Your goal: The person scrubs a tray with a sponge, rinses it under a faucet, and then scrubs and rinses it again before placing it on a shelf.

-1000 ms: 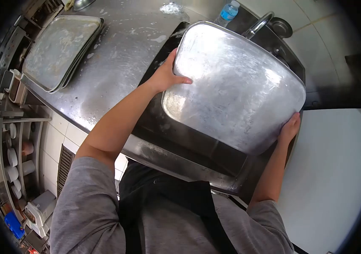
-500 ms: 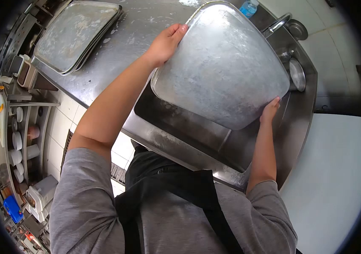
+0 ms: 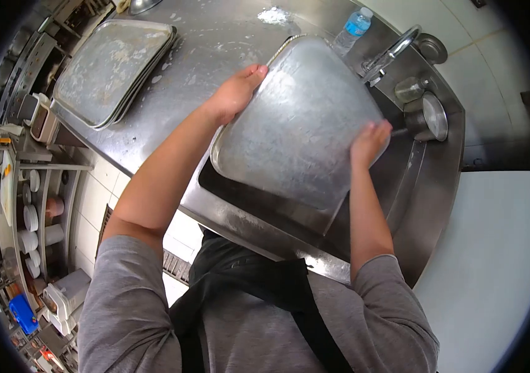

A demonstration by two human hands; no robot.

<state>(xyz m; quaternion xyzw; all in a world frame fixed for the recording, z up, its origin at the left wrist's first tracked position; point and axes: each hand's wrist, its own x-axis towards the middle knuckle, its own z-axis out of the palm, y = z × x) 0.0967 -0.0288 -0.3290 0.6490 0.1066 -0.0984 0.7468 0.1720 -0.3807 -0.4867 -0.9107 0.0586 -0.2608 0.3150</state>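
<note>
A large metal baking tray (image 3: 296, 130) with rounded corners is tilted over the sink, its broad scuffed face toward me. My left hand (image 3: 238, 93) is closed on its left rim, thumb on the near side. Over the right part of that face lies my right hand (image 3: 369, 144), smeared by motion, with its fingertips near the right edge. Whether those fingers grip the tray or only touch it cannot be made out. Beneath the tray, the dark sink basin (image 3: 374, 208) is partly hidden.
Several stacked trays (image 3: 112, 68) lie on the steel counter (image 3: 199, 46) at left. Behind the sink are a water bottle (image 3: 353, 30), a faucet (image 3: 395, 50), a glass jar (image 3: 409, 90) and a metal pot (image 3: 433, 118). A white panel (image 3: 483, 230) stands at right.
The tray has shifted down and slightly left, uncovering more of the bottle and faucet. My right hand has gone from the tray's lower right edge up and left onto its face.
</note>
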